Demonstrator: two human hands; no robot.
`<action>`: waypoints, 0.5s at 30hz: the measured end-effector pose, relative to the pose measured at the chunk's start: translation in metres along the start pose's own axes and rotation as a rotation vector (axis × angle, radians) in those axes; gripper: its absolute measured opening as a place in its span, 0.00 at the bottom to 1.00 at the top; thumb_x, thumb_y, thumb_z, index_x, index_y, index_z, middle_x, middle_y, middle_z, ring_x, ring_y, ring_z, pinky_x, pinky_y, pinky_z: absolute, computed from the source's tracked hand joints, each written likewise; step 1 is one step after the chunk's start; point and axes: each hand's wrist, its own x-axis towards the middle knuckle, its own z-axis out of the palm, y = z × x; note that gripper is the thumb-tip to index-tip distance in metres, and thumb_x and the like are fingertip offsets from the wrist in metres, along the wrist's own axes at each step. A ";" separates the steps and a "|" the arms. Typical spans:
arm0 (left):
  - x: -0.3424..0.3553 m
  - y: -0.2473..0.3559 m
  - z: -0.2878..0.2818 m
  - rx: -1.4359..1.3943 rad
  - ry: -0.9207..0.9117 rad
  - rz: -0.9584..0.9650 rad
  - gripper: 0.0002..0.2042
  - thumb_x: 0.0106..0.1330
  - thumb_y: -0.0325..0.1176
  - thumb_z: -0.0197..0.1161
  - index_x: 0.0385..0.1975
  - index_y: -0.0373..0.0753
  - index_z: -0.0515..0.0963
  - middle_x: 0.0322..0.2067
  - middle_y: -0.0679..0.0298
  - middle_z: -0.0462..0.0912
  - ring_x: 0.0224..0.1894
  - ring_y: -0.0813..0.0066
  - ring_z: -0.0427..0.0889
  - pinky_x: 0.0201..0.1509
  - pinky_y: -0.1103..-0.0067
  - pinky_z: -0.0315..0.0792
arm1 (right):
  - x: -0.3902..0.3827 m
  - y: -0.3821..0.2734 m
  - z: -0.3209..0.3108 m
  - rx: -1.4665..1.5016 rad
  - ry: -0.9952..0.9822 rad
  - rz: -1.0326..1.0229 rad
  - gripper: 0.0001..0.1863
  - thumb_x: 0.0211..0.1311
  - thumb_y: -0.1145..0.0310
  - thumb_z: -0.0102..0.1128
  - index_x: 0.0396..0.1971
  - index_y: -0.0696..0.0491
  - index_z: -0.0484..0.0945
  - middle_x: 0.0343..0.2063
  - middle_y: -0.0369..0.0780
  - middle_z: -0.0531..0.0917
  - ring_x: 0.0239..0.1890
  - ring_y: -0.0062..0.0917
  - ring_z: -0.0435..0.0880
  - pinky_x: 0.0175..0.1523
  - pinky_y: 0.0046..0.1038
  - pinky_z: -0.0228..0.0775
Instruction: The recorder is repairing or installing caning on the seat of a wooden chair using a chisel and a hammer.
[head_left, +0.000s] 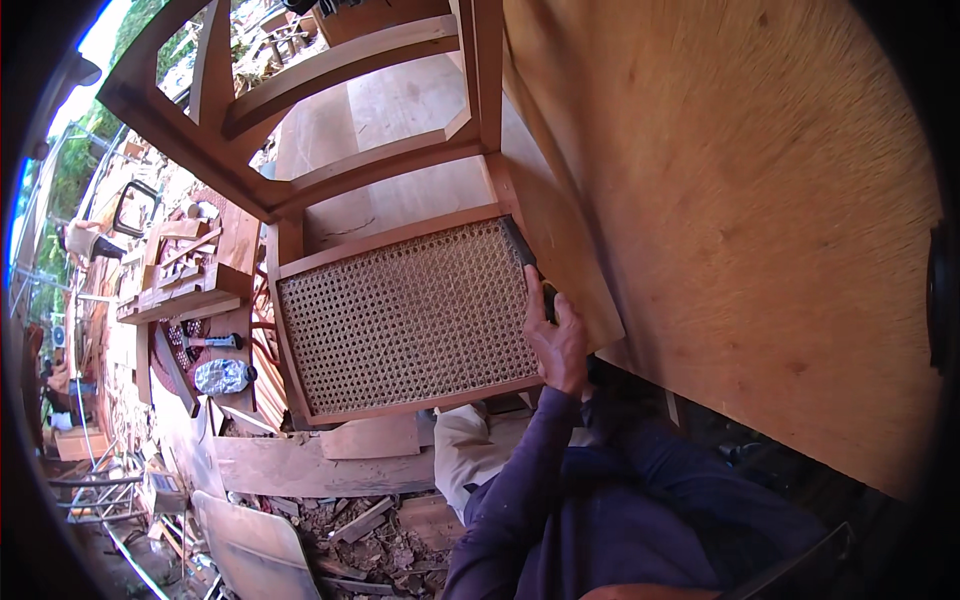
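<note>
A chair (375,180) with a reddish-brown wooden frame lies on its side in front of me. A woven cane panel (410,315) fills one of its frames. At the right edge of this panel, my left hand (558,345) is closed around a dark flat-bladed tool (516,242). The index finger stretches along the tool, and its tip lies against the cane's edge. Part of the handle, black with a touch of yellow, shows beside the fingers. My right sleeve (640,430) reaches up behind the left wrist; the right hand itself is hidden there.
A large plywood sheet (750,200) stands close on the right. To the left are a hammer (210,341), a crumpled silvery bundle (224,376) and stacked wood pieces (185,290). Scraps and a loose board (255,545) lie below. Another person (92,242) is at the far left.
</note>
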 end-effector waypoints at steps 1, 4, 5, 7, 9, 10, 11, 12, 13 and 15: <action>-0.004 0.009 0.007 -0.008 -0.007 0.001 0.32 0.79 0.25 0.55 0.83 0.45 0.61 0.28 0.71 0.73 0.21 0.85 0.73 0.22 0.82 0.71 | 0.002 0.005 0.004 -0.483 -0.066 -0.066 0.30 0.73 0.86 0.56 0.73 0.54 0.74 0.35 0.34 0.82 0.40 0.24 0.81 0.62 0.31 0.78; -0.007 0.052 0.006 -0.243 -0.017 -0.276 0.34 0.79 0.25 0.56 0.84 0.48 0.58 0.29 0.70 0.74 0.22 0.83 0.73 0.24 0.81 0.72 | 0.006 0.061 -0.024 -0.427 0.034 -0.010 0.29 0.76 0.83 0.54 0.75 0.54 0.73 0.34 0.32 0.76 0.36 0.21 0.77 0.57 0.32 0.79; -0.009 0.050 0.009 -0.431 -0.022 -0.320 0.35 0.79 0.26 0.56 0.85 0.50 0.56 0.30 0.69 0.74 0.23 0.81 0.73 0.24 0.81 0.72 | 0.007 0.061 -0.019 -0.429 0.032 -0.008 0.29 0.76 0.83 0.54 0.75 0.54 0.73 0.34 0.32 0.76 0.36 0.21 0.77 0.57 0.32 0.79; -0.013 0.046 0.011 -0.619 -0.031 -0.364 0.36 0.79 0.26 0.57 0.85 0.52 0.54 0.31 0.68 0.74 0.24 0.80 0.74 0.24 0.80 0.72 | 0.007 0.057 -0.009 -0.343 0.134 0.138 0.29 0.78 0.81 0.54 0.77 0.54 0.70 0.35 0.33 0.76 0.34 0.22 0.76 0.52 0.30 0.76; -0.015 0.041 0.007 -0.707 -0.031 -0.382 0.36 0.81 0.29 0.56 0.85 0.55 0.53 0.34 0.66 0.75 0.26 0.78 0.74 0.25 0.80 0.71 | 0.004 0.061 -0.016 0.059 0.122 0.188 0.30 0.78 0.81 0.54 0.78 0.55 0.68 0.35 0.35 0.76 0.34 0.22 0.74 0.49 0.29 0.74; -0.016 0.039 0.004 -0.707 -0.031 -0.381 0.36 0.81 0.29 0.56 0.85 0.55 0.53 0.34 0.66 0.75 0.26 0.78 0.74 0.25 0.80 0.71 | 0.002 0.063 -0.019 0.459 0.105 0.234 0.31 0.78 0.81 0.55 0.79 0.55 0.66 0.34 0.36 0.76 0.34 0.23 0.73 0.47 0.29 0.71; -0.016 0.038 0.000 -0.818 -0.054 -0.403 0.34 0.82 0.30 0.56 0.85 0.57 0.54 0.34 0.67 0.75 0.26 0.78 0.74 0.24 0.81 0.70 | -0.002 0.057 -0.015 0.464 0.106 0.233 0.31 0.78 0.81 0.55 0.79 0.55 0.66 0.34 0.36 0.76 0.34 0.23 0.73 0.47 0.29 0.71; -0.016 0.037 -0.006 -0.930 -0.078 -0.424 0.33 0.83 0.31 0.55 0.85 0.58 0.55 0.34 0.67 0.75 0.26 0.78 0.74 0.24 0.82 0.69 | -0.007 0.050 -0.012 0.710 0.103 0.255 0.32 0.78 0.79 0.54 0.79 0.55 0.64 0.38 0.36 0.76 0.37 0.23 0.74 0.49 0.29 0.71; -0.015 0.035 -0.018 -0.986 -0.098 -0.416 0.32 0.84 0.32 0.54 0.85 0.59 0.55 0.35 0.67 0.76 0.26 0.79 0.74 0.24 0.82 0.68 | -0.011 0.040 -0.011 0.957 0.099 0.274 0.32 0.79 0.77 0.54 0.80 0.55 0.63 0.41 0.37 0.76 0.40 0.23 0.74 0.52 0.29 0.70; -0.018 0.043 -0.031 -0.812 -0.080 -0.282 0.31 0.85 0.32 0.53 0.84 0.56 0.57 0.35 0.66 0.77 0.25 0.82 0.73 0.24 0.83 0.68 | -0.011 0.028 -0.006 1.432 0.079 0.320 0.33 0.80 0.73 0.54 0.81 0.54 0.60 0.48 0.38 0.76 0.47 0.24 0.75 0.58 0.29 0.69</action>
